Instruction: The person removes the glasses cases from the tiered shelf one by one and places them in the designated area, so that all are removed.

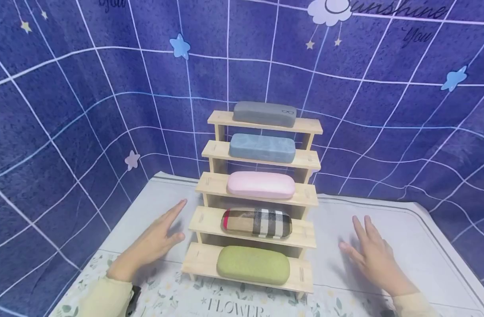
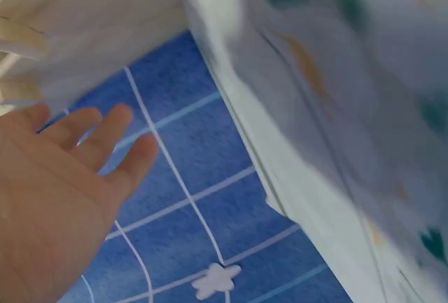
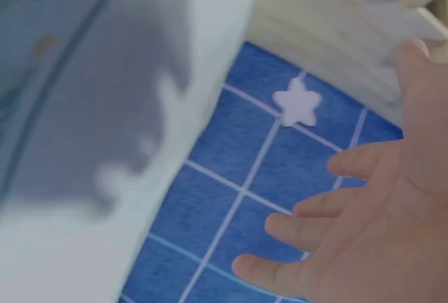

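Note:
A wooden tiered rack (image 1: pixel 194 259) stands in the middle of the head view, one glasses case on each step. From top to bottom come a grey case (image 1: pixel 264 114), a blue case (image 1: pixel 262 148), a pink case (image 1: pixel 260 184), a plaid case (image 1: pixel 257 223) and a green case (image 1: pixel 253 264). Left of the lower steps, my left hand (image 1: pixel 154 240) is held apart from the rack with fingers extended. My right hand (image 1: pixel 374 259) hovers to the right of it, fingers spread and holding nothing. Both palms appear bare in the wrist views.
The rack stands on a table with a white, leaf-printed cover (image 1: pixel 166 286) that reads FLOWER. Behind and to the left hangs a blue gridded curtain (image 1: pixel 146 110) with stars, close behind the top step. A dark band (image 1: pixel 133 300) circles the left wrist.

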